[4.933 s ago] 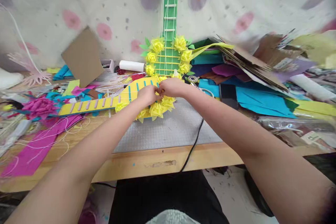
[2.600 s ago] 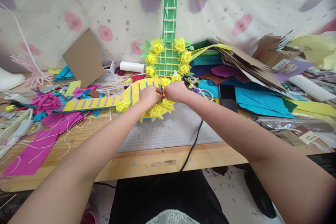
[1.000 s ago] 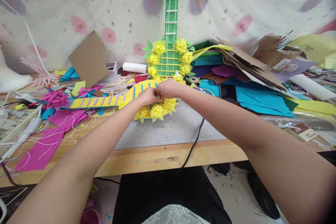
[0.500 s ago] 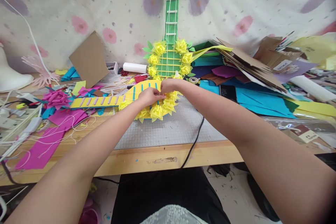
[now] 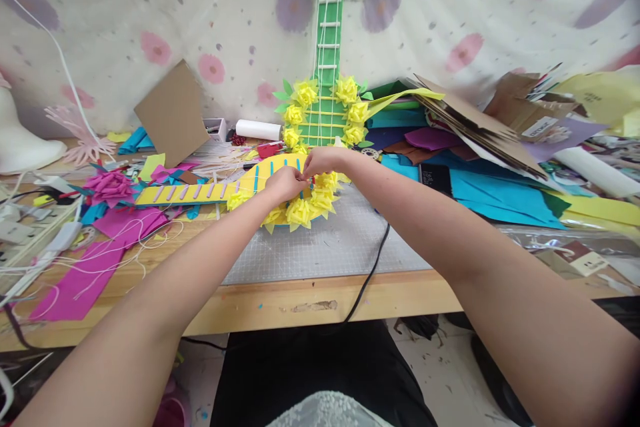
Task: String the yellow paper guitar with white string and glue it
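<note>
A yellow paper guitar [image 5: 265, 171] lies on the grey cutting mat [image 5: 320, 253], its neck to the left with pale pink strips across it. Yellow paper roses [image 5: 300, 212] line its near and right edges, and blue strips cross its body. Over the body, my left hand [image 5: 286, 183] is closed with its fingertips pinched. My right hand [image 5: 323, 161] meets it fingertip to fingertip, also pinched. Whatever lies between the fingers is too small to make out. A pink paper flower [image 5: 109, 187] sits at the neck's left end.
Behind stands a green paper guitar [image 5: 327, 67] with yellow roses. Stacked cardboard [image 5: 480, 117] and blue paper [image 5: 500, 193] lie right, beside a black phone-like device [image 5: 436, 177]. White cords [image 5: 115, 247] and magenta paper [image 5: 75, 280] spread left. A black cable [image 5: 370, 273] hangs over the table edge.
My fingertips have drawn closer together over the yellow guitar, the right hand shifting slightly left. The whole view has moved a little; the guitars stay in place.
</note>
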Demonstrator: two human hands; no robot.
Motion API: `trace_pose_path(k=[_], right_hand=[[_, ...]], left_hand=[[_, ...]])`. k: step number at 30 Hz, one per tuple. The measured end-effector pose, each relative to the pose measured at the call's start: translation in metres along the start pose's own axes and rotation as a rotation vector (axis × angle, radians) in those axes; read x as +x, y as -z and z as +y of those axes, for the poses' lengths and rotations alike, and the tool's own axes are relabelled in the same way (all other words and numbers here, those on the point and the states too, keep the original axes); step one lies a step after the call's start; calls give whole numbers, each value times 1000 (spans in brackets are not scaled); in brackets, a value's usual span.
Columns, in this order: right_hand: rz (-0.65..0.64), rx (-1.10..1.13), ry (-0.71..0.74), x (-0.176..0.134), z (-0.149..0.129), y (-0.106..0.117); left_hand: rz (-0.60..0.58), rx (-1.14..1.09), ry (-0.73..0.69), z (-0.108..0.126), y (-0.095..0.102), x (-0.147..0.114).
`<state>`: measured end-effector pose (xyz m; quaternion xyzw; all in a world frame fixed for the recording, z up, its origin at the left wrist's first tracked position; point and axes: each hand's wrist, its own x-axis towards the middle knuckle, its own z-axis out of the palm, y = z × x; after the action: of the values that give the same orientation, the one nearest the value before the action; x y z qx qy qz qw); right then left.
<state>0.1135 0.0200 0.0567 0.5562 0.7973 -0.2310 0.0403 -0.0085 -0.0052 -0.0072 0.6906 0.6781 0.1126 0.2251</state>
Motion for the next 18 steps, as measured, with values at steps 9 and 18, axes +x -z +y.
trace_pose_path(k=[9, 18], right_hand=[[318, 384, 134, -10, 11, 34], [446, 929, 444, -3, 8, 43]], left_hand=[[-76, 123, 44, -4, 12, 4], [-101, 61, 48, -11, 21, 2]])
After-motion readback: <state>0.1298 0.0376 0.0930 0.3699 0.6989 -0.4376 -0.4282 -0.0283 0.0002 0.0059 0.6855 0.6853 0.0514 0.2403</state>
